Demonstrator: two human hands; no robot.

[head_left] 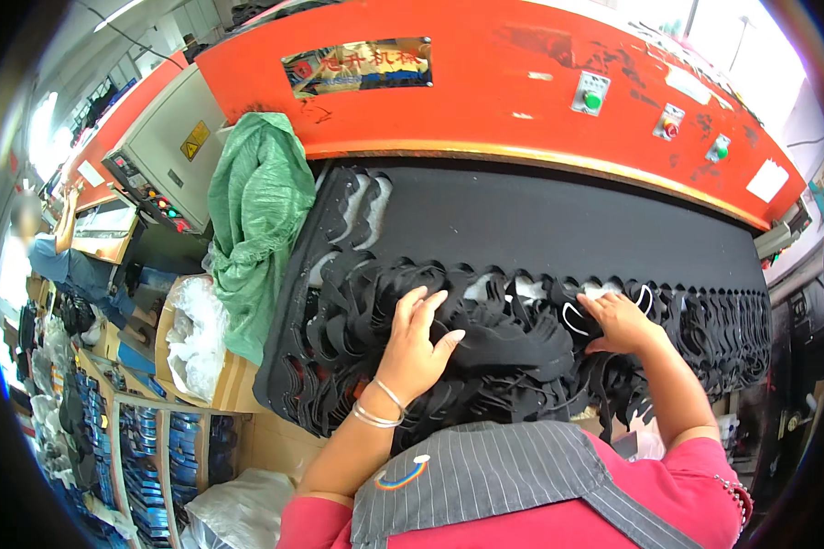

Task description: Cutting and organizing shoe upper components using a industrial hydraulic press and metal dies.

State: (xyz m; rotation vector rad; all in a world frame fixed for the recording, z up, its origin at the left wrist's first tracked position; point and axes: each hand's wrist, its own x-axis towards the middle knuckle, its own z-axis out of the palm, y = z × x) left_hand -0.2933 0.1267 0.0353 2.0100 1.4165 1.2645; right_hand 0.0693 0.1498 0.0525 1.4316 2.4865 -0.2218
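A broad heap of thin black cut-out strips with wavy edges (513, 352) lies along the near side of a black belt or sheet (522, 220). My left hand (417, 343) rests over the left part of this heap, its fingers spread and thumb apart, gripping nothing that I can see. Over the right part is my right hand (618, 325), fingers and thumb apart against the strips. Beside its fingertips shows a white-edged crescent outline (574, 318), with a similar one by the knuckles. Two pale wavy pieces (371, 215) lie at the far left of the sheet.
An orange machine front (485, 91) with buttons spans the far side. Left of the bed hang a green woven cloth (258, 229) and a grey control box (169, 146). A cardboard box (233, 380) holds white plastic; shelves hold blue pieces (142, 457). Another person (64, 261) works far left.
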